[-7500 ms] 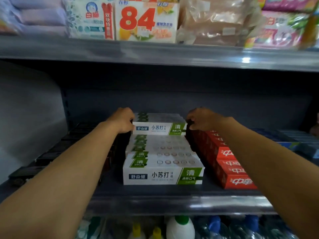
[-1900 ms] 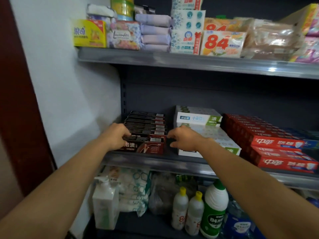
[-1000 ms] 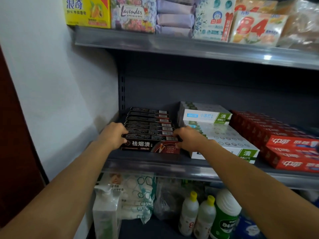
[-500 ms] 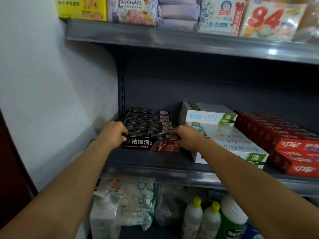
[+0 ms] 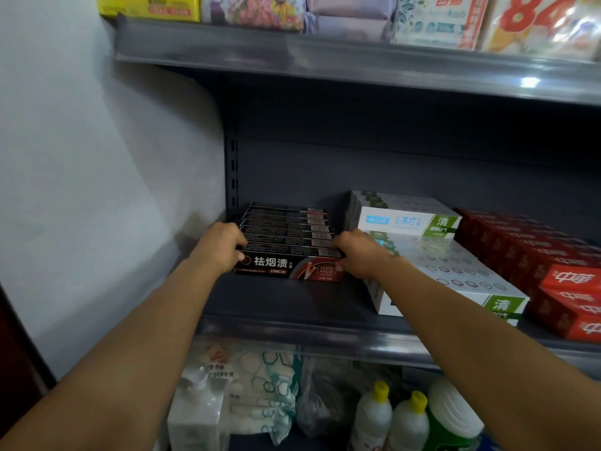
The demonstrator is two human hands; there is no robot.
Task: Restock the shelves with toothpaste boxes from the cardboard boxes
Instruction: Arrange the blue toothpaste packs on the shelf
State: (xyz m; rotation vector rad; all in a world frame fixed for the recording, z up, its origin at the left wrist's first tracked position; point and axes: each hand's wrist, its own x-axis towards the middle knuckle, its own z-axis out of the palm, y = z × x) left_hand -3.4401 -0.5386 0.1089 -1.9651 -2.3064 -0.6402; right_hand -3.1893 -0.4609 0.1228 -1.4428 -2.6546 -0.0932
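Black card, glossy, with white lettering — that was the row of black toothpaste boxes [image 5: 289,237] I had between my hands, lying flat on the grey middle shelf [image 5: 292,307] against its left end. My left hand [image 5: 219,247] was curled round the left end of the front box, thumb on its face; my right hand [image 5: 356,255] was curled round the right end, fingers over the top edge. Both had hold of that box and nothing else.

Just right of the black row lay the white and green toothpaste boxes [image 5: 455,278], one more stacked on top at the back, and beyond them the red toothpaste boxes [image 5: 533,255] ran to the frame's right edge. I saw no cardboard box.

The black row sat well back from the shelf's front lip — a bare strip of grey lay before it, while the white row reached nearly to the lip. Above, the upper shelf [image 5: 325,53] left tall open space over the boxes. Below stood yellow-capped bottles [image 5: 390,418] and a pump bottle [image 5: 198,408].
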